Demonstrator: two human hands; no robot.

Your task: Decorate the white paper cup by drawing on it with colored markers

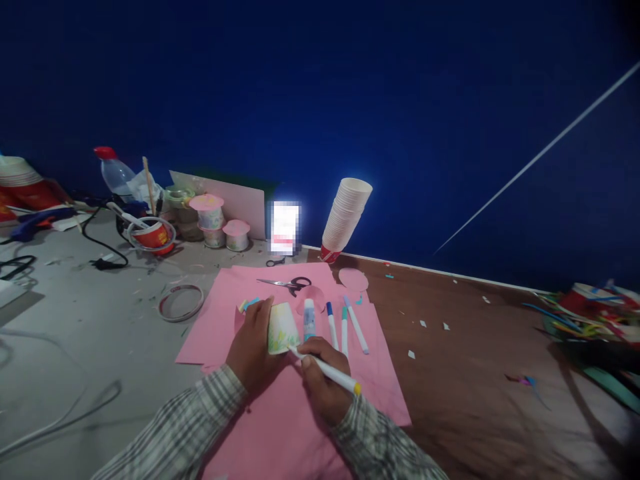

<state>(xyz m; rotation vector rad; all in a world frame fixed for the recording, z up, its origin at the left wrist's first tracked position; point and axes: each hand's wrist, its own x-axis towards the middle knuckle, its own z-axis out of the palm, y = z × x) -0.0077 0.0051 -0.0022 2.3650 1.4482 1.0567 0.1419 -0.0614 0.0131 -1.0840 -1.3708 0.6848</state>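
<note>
My left hand point(253, 350) is wrapped round a small paper cup point(282, 327) lying on its side on a pink paper sheet point(295, 427). The cup carries green and yellow marks. My right hand point(324, 380) pinches a white marker with a yellow end point(333, 375), its tip against the cup's lower edge. Just beyond the cup lie a glue stick point(309, 319) and three capped markers point(344, 327). Black-handled scissors point(289, 284) rest further back on the pink sheet.
A leaning stack of paper cups point(345, 217) stands by the blue wall. Pink-lidded cups point(214, 220), a red bowl point(151, 237), a bottle point(114, 172) and cables crowd the back left. A tape ring point(181, 301) lies left. Coloured paper scraps point(590, 313) pile at right.
</note>
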